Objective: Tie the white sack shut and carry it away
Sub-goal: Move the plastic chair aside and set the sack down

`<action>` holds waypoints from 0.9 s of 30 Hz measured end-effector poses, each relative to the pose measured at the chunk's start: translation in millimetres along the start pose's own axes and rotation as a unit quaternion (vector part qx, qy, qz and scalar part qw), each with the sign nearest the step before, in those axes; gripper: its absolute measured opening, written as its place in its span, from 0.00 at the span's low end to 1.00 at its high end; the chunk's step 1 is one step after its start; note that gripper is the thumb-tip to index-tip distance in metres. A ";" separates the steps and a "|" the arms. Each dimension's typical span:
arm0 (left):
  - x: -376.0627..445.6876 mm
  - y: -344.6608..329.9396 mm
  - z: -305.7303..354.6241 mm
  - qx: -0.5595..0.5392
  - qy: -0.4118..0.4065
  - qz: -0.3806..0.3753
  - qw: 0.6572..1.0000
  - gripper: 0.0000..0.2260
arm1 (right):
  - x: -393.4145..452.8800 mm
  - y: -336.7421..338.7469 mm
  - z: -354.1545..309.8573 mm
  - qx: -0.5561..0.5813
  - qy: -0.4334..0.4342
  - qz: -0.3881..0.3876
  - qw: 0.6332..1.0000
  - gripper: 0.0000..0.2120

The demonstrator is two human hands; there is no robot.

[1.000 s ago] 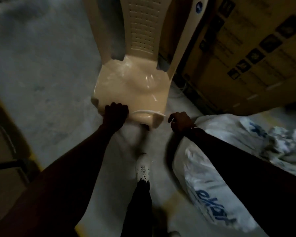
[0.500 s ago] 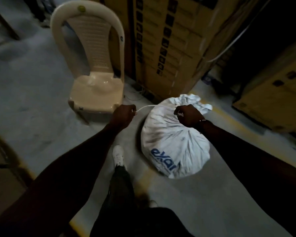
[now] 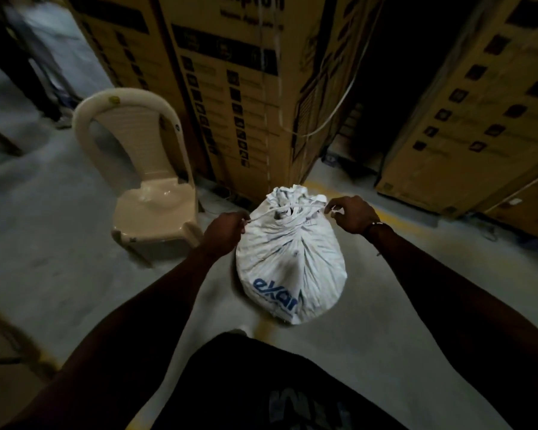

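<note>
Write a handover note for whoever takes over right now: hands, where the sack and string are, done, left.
Left hand: pinches one end of the white string.
Right hand: pinches the other end, on the far side of the neck.
White sack: stands on the concrete floor, between the two hands, its mouth bunched, with the string passing across the neck.
Plastic chair is left of the sack; cardboard boxes stand behind it.
Done: mouth gathered, string in place.
Left: likely pull tight, finish the knot (none clearly visible), then lift the sack and carry it away.
</note>
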State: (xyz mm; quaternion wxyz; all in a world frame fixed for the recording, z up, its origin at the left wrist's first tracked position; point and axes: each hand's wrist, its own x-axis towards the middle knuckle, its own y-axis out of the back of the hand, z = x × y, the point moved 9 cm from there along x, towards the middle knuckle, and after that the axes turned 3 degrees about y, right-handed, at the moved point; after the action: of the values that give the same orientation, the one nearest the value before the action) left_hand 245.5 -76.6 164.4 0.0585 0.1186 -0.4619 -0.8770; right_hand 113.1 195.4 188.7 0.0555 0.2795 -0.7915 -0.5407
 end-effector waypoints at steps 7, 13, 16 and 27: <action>51.9 6.0 26.2 -0.036 -0.035 0.030 0.998 0.08 | 14.8 29.4 34.6 0.007 -0.022 0.038 0.999 0.13; 101.4 -14.2 44.8 -0.100 -0.041 0.003 0.994 0.12 | 43.2 41.2 69.5 0.040 -0.058 0.053 0.996 0.13; 118.4 -17.5 47.7 -0.111 -0.030 0.035 0.993 0.08 | 56.3 42.0 79.2 0.068 -0.054 0.057 0.995 0.16; 189.1 -42.3 24.3 -0.084 0.025 0.170 0.982 0.06 | 142.6 7.1 120.1 0.070 0.033 0.061 0.995 0.13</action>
State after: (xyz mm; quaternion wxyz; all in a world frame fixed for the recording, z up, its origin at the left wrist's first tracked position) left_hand 57.0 -73.4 113.7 0.2277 0.0553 -0.3982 -0.8869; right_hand -55.9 224.7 115.3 0.0944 0.2512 -0.8410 -0.4697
